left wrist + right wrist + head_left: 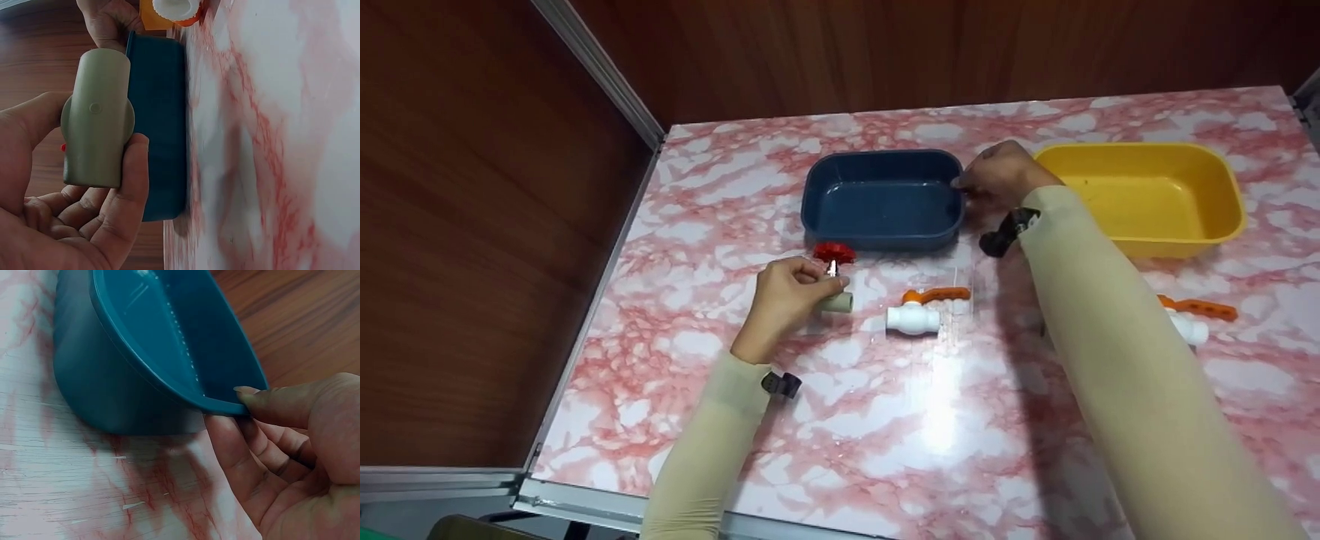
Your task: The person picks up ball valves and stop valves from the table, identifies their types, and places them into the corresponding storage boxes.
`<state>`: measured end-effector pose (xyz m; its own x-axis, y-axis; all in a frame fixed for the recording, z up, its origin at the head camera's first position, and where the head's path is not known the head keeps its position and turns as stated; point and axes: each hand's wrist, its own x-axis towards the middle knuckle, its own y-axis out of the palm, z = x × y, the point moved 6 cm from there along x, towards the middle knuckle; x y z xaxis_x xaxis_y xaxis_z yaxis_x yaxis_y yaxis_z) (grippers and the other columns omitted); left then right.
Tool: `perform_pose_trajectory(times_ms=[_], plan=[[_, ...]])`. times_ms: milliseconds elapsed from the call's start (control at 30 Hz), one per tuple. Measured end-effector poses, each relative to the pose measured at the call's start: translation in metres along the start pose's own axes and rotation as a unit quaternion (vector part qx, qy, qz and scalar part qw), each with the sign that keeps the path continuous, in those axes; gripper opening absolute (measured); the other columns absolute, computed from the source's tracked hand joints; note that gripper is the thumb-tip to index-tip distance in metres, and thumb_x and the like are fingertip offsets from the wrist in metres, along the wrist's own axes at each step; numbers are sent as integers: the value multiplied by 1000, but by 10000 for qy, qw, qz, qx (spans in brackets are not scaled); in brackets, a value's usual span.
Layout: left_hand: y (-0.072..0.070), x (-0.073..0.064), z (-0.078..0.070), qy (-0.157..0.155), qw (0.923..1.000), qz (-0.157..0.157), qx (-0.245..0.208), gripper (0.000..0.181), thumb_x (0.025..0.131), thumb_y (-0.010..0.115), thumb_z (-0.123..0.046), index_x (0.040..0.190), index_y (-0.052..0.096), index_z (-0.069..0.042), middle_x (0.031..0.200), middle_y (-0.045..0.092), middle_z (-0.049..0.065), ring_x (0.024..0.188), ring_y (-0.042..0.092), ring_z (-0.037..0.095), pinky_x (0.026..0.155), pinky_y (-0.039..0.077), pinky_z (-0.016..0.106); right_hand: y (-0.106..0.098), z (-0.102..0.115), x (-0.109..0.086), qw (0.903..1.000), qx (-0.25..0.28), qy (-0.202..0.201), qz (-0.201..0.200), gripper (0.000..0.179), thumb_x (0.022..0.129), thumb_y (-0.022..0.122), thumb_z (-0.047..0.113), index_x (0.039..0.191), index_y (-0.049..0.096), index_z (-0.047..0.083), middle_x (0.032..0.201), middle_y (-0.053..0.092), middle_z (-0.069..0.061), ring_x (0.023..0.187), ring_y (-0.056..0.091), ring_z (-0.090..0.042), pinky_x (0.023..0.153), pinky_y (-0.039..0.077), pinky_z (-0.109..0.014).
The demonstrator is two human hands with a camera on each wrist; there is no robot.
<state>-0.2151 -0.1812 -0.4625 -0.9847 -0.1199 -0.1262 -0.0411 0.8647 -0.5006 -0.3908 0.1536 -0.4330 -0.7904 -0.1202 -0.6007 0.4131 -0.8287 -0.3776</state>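
Observation:
My left hand [789, 300] grips a valve with a pale green pipe body [97, 121] and a red handwheel [835, 253], held just in front of the blue basin [883, 241]. The wheel points up and away, mostly hidden behind the body in the left wrist view. At the basin's right end, my right hand [1003, 172] pinches the rim [163, 385], thumb on the inside and fingers beneath the lip. Nothing lies in the blue basin. A white ball valve [913, 319] with an orange lever lies on the table to the right of my left hand.
A yellow basin [1234, 187] stands right of the blue one, partly behind my right forearm. Another white valve [1191, 328] with an orange lever lies beyond that arm. Wooden panels [885, 52] border the marbled table [840, 442] at the back and left.

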Motion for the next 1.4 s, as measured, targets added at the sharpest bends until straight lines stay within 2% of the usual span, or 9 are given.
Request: perform_pose_trajectory(times_ms=[133, 333, 400, 567, 667, 967, 1167, 1300, 1400], plan=[[0, 0, -1, 65, 10000, -16, 6, 22, 90, 97, -32, 95, 84, -15, 87, 79, -1, 85, 71, 15, 77, 55, 30, 0, 1, -3, 10000, -11, -77, -44, 35, 116, 72, 29, 147, 69, 13, 127, 67, -4, 118, 65, -24, 117, 61, -34], [-1, 2, -3, 167, 9998, -78, 22, 22, 90, 98, -31, 93, 84, -15, 87, 81, -1, 85, 73, 14, 78, 55, 30, -2, -1, 3, 9999, 15, -59, -154, 21, 115, 74, 29, 131, 73, 16, 121, 68, 0, 112, 67, -21, 104, 63, -28], [-1, 3, -4, 183, 9998, -79, 12, 22, 90, 98, -31, 94, 84, -15, 88, 82, 0, 85, 74, 14, 78, 56, 30, -2, -1, 3, 9998, 72, -22, -159, 21, 115, 74, 29, 132, 72, 17, 124, 68, -1, 113, 66, -21, 105, 62, -29], [-1, 5, -3, 152, 9999, -64, 8, 22, 90, 99, -30, 97, 85, -14, 90, 83, 1, 85, 74, 14, 80, 56, 29, -2, -2, 4, 9998, 147, 71, -68, 30, 116, 72, 29, 143, 68, 16, 131, 65, -4, 120, 64, -23, 115, 60, -32], [-2, 5, -4, 141, 9998, -98, 25, 22, 90, 99, -29, 96, 84, -14, 88, 82, -1, 85, 73, 14, 80, 55, 30, -1, -3, 4, 9998, 162, 70, -35, 34, 117, 71, 28, 148, 67, 16, 132, 64, -4, 121, 63, -23, 116, 58, -32], [-5, 4, -8, 81, 9999, -146, -26, 22, 92, 98, -29, 93, 82, -14, 85, 77, -2, 83, 70, 14, 77, 54, 31, -1, -7, 7, 9994, 306, 135, -80, 26, 117, 72, 29, 140, 68, 18, 131, 63, -3, 123, 61, -23, 119, 54, -32], [-5, 3, -8, 55, 9998, -171, 1, 23, 91, 99, -30, 94, 83, -14, 86, 79, -2, 83, 70, 14, 77, 54, 30, -1, -6, 8, 9994, 310, 29, -142, 16, 116, 74, 26, 129, 71, 19, 125, 64, -3, 117, 62, -22, 111, 58, -29], [-6, 3, -9, 87, 9998, -181, 74, 23, 90, 99, -31, 93, 83, -14, 86, 78, -2, 84, 71, 14, 77, 53, 30, 1, -5, 10, 9996, 251, -12, -158, 15, 116, 73, 25, 128, 71, 17, 122, 62, -2, 114, 61, -20, 105, 58, -27], [-8, 4, -10, 67, 9998, -175, 114, 22, 91, 97, -30, 93, 83, -14, 88, 78, -2, 86, 70, 15, 77, 53, 31, 2, -5, 13, 9996, 227, 5, -163, 17, 116, 73, 26, 130, 69, 16, 124, 62, -1, 115, 61, -20, 106, 58, -27]])
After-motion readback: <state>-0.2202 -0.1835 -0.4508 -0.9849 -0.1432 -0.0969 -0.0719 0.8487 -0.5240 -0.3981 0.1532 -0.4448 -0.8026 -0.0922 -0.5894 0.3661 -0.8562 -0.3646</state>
